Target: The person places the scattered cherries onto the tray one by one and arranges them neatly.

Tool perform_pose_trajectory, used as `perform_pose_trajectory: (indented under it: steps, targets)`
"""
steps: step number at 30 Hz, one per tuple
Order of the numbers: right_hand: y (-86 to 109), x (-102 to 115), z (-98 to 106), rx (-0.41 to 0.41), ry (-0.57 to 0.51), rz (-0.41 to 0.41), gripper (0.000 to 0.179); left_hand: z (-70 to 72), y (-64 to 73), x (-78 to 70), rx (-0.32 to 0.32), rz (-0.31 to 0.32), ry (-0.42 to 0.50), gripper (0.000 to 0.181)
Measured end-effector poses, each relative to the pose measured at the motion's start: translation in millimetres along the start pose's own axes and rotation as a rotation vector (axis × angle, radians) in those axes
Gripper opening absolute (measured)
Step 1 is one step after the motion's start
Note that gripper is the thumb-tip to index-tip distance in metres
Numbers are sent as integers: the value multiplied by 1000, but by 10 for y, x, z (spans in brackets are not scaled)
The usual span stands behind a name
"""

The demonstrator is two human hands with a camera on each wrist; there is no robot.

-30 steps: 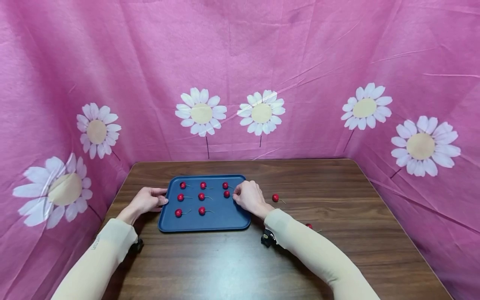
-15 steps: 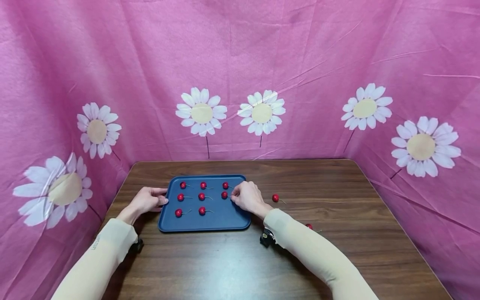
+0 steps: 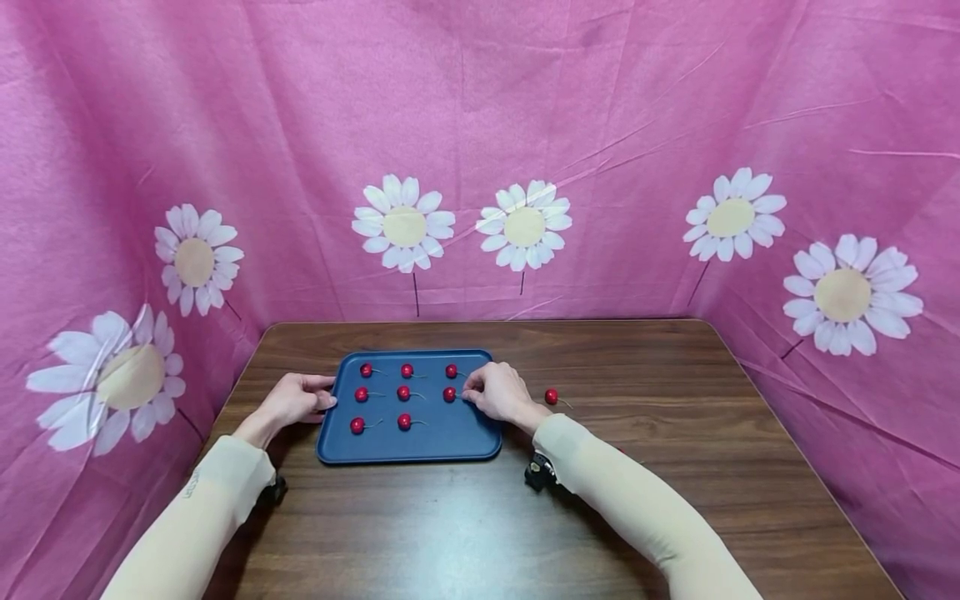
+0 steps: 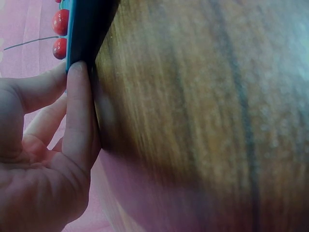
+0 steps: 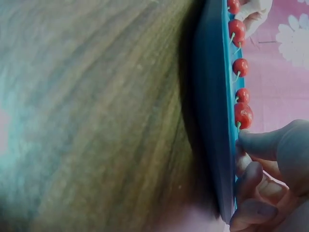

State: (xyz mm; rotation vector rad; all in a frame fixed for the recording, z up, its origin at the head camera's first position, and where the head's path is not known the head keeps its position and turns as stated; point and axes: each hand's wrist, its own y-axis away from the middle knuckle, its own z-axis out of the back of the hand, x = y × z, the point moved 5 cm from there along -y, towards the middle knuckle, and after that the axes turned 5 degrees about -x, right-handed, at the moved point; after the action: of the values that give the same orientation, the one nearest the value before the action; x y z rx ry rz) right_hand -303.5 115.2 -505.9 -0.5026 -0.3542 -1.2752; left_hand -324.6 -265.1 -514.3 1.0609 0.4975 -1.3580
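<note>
A dark blue tray (image 3: pixel 450 446) lies on the wooden table, bearing red cherries (image 3: pixel 404 422) with thin stems, set in rows. My left hand (image 3: pixel 296 400) pinches the tray's left edge; in the left wrist view its fingers (image 4: pixel 77 108) lie against the rim and side. Over the tray's right side, my right hand (image 3: pixel 497 392) pinches the stem of the middle cherry (image 3: pixel 449 394) in the right column. The right wrist view shows that cherry (image 5: pixel 244 116) right at the thumb and fingertips, its stem end hidden by them.
One loose cherry (image 3: pixel 551 396) lies on the table (image 3: pixel 637 358) right of the tray. Another is almost wholly hidden behind the right sleeve (image 3: pixel 622 475). Pink cloth (image 3: pixel 480 100) with printed daisies stands around the table's back and sides.
The cherry at my right fingertips has shifted slightly left and toward me, into line with its row. The right sleeve now covers more of one loose cherry. My left hand has stayed still.
</note>
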Motion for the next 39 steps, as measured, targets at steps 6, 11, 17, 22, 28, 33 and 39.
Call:
perform_pose_trajectory:
  steps: [6,11,17,22,28,33,39]
  targets:
    - [-22,-78,-37,-10,-31,35,9,-3,1,-1,-4,4,9,62]
    - [-75,-213,-149,-27,-31,82,8,-7,5,0,-5,13,4,61]
    - [-150,-367,-246,-14,-32,67,8,-2,25,-24,-7,10,-7,61]
    - [-213,-475,-316,2,-34,55,10,-3,25,-26,-6,3,-8,62]
    - [-108,-297,-129,-19,-53,63,16,-5,20,-16,-2,7,4,62]
    - [32,-32,173,-26,-72,21,22,-6,21,-3,-5,15,4,61]
    - [111,-42,421,-36,-101,33,23,-7,10,-12,-8,9,-15,60]
